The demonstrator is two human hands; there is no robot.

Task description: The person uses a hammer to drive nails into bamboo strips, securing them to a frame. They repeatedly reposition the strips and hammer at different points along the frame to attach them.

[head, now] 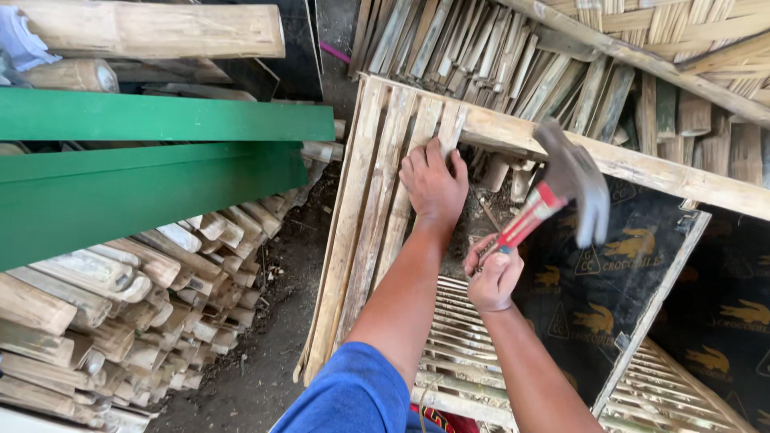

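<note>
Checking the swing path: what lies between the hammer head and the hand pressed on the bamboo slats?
In the head view, only an open gap showing debris below; hammer head is raised, blurred, beside left hand on the slats.

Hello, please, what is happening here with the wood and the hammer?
A person is working on a bamboo slat panel. The left hand presses flat on the slats near the top wooden rail. The right hand grips a red-handled hammer, raised and blurred. Stacked split bamboo lies to the left, under green boards.
</note>
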